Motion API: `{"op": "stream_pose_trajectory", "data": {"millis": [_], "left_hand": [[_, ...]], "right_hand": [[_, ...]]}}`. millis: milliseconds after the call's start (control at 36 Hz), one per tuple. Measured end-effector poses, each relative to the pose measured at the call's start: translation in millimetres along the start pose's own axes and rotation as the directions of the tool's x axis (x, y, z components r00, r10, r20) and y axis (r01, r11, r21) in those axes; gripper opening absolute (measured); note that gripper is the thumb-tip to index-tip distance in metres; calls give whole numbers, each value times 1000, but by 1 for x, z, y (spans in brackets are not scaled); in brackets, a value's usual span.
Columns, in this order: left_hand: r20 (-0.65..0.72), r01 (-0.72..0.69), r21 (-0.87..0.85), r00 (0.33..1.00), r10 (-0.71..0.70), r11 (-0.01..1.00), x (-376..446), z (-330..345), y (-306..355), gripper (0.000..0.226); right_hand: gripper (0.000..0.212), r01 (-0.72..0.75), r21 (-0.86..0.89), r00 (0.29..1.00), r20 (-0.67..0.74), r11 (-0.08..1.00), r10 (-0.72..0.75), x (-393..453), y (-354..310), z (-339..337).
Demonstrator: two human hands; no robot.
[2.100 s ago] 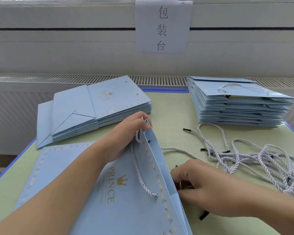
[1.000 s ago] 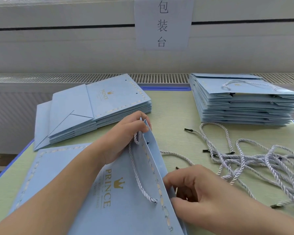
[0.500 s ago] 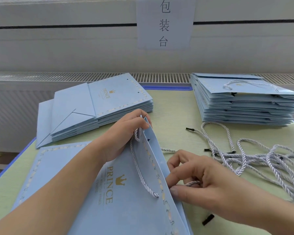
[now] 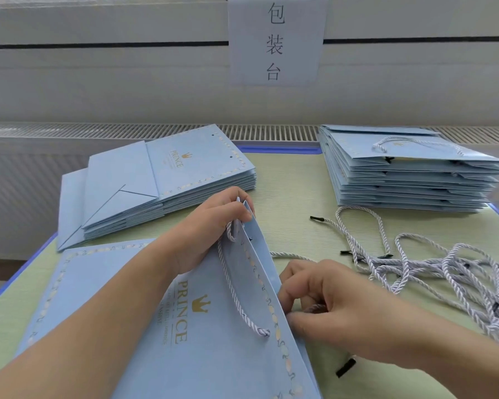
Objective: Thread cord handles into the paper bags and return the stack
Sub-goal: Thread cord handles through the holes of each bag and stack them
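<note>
A light blue paper bag (image 4: 202,355) printed PRINCE lies flat at the table's near edge, its top panel lifted. My left hand (image 4: 211,226) pinches the far corner of that raised panel. A white twisted cord handle (image 4: 236,298) hangs across the panel's outer face, threaded through its holes. Behind the panel's edge, my right hand (image 4: 329,306) pinches a second cord (image 4: 314,307); that cord trails back over the table, and a black tip (image 4: 345,368) shows under my right wrist.
A stack of flat bags without handles (image 4: 167,180) sits at the back left. A stack of bags with cords (image 4: 409,171) sits at the back right. Loose white cords (image 4: 432,272) with black tips are piled at the right of the green table (image 4: 288,197).
My right hand has drawn a cord out from the pile and pinched it against the raised panel's near edge. My left hand has kept holding the panel's corner.
</note>
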State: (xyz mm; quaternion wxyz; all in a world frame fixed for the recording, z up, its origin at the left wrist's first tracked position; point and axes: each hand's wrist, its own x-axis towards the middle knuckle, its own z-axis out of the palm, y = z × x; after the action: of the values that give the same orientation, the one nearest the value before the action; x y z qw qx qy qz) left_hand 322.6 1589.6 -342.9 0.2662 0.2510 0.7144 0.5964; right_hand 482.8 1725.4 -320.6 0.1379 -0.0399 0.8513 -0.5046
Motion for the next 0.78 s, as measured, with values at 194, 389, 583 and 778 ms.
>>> {"op": "stream_pose_trajectory", "data": {"millis": [194,389,583,778], "left_hand": [[-9,-3,-5,1000,3,1000,0,-1,1,15],[22,3,-82,1000,-1,997,0,-3,0,15],[57,8,-112,998,-1,994,1,-5,0,15],[47,12,-82,999,-8,997,0,-4,-2,17]], "right_hand": [[11,72,28,997,9,997,-72,0,2,1],[28,113,26,989,95,993,-115,-2,8,-25],[10,94,-105,964,257,990,-65,-10,15,-61],[11,119,-201,988,122,972,-96,-12,18,-83]]}}
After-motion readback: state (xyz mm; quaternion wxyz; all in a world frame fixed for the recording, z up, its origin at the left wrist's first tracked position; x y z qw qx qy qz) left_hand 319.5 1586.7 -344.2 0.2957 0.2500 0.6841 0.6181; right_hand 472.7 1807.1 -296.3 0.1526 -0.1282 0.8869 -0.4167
